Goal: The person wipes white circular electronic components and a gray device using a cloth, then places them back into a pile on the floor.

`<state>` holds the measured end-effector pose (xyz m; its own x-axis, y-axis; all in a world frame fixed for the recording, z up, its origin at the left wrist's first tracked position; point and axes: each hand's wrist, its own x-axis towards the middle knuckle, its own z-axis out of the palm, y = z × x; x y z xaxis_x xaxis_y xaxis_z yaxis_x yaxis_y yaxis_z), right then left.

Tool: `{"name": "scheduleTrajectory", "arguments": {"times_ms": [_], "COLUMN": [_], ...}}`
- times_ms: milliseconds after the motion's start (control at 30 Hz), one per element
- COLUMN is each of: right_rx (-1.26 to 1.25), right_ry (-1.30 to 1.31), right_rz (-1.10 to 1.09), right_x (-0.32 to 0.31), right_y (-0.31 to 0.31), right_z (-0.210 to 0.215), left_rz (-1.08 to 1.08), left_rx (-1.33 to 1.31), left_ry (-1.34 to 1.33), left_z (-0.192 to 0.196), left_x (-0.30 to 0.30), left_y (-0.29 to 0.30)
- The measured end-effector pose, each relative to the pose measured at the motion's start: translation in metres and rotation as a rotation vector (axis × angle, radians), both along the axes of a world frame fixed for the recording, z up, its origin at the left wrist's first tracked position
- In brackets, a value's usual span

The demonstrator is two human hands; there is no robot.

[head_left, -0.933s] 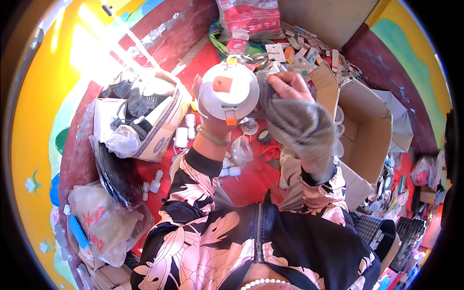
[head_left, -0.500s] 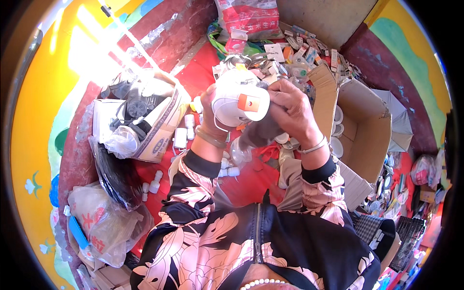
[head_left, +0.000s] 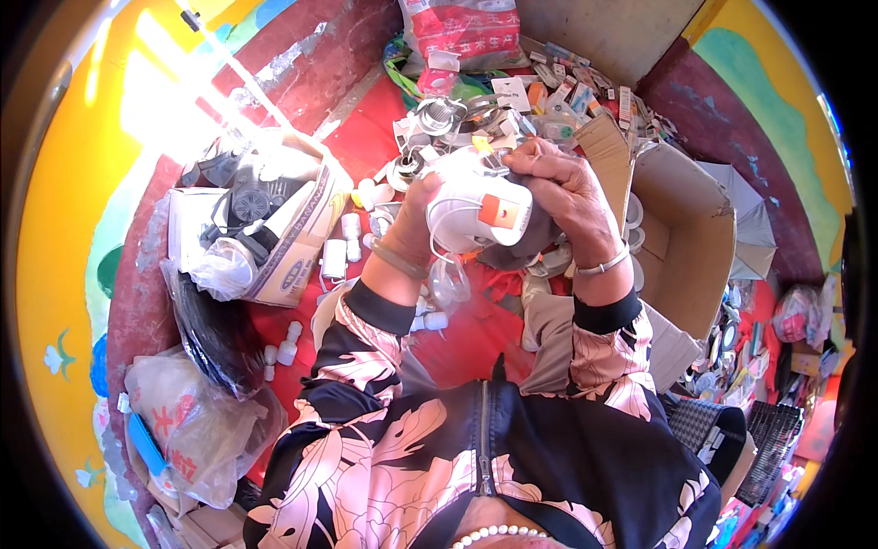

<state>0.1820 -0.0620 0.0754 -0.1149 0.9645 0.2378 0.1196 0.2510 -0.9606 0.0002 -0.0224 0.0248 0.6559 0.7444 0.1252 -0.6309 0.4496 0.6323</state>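
Observation:
A white downlight (head_left: 476, 209), rounded and with an orange label and a thin white cord, is held up over the red floor covering. My left hand (head_left: 416, 215) is closed round its left side. At its upper right edge my right hand (head_left: 567, 188) is closed, fingertips pinched by a small metal clip (head_left: 494, 158). A dark grey cloth (head_left: 540, 233) hangs from the right hand, partly behind the downlight. Several silver lamp fittings (head_left: 441, 116) lie just beyond my hands. Below the downlight rests a clear plastic bag (head_left: 448, 284).
An open carton (head_left: 302, 242) of dark lamp parts stands at left, a larger open cardboard box (head_left: 695, 247) at right. White bulb-like pieces (head_left: 289, 343) lie on the red covering. Small boxes (head_left: 585, 91) are heaped at the back. A plastic sack (head_left: 197, 425) sits lower left.
The downlight has moved slightly right and down and has turned a little. My right fingers have shifted up to its top edge, and the grey cloth has swung behind it.

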Motion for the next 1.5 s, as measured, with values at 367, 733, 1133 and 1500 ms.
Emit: {"name": "scheduleTrajectory", "arguments": {"times_ms": [367, 733, 1133, 1500], "right_rx": [0.145, -0.045, -0.224, -0.161], "right_ry": [0.388, -0.224, 0.237, 0.151], "right_rz": [-0.035, 0.026, -0.038, 0.028], "right_x": [0.046, -0.013, -0.033, -0.017], "right_y": [-0.013, -0.046, -0.029, -0.016], "right_z": [0.016, 0.054, 0.030, 0.017], "left_rz": [0.079, 0.578, 0.934, 0.913], "left_rx": [0.372, 0.791, 1.230, 1.193], "left_ry": [0.235, 0.378, 0.724, 0.744], "left_z": [-0.007, -0.003, -0.004, -0.014], "left_x": [-0.010, 0.005, 0.001, 0.007], "left_y": [0.026, 0.018, 0.016, 0.018]}}
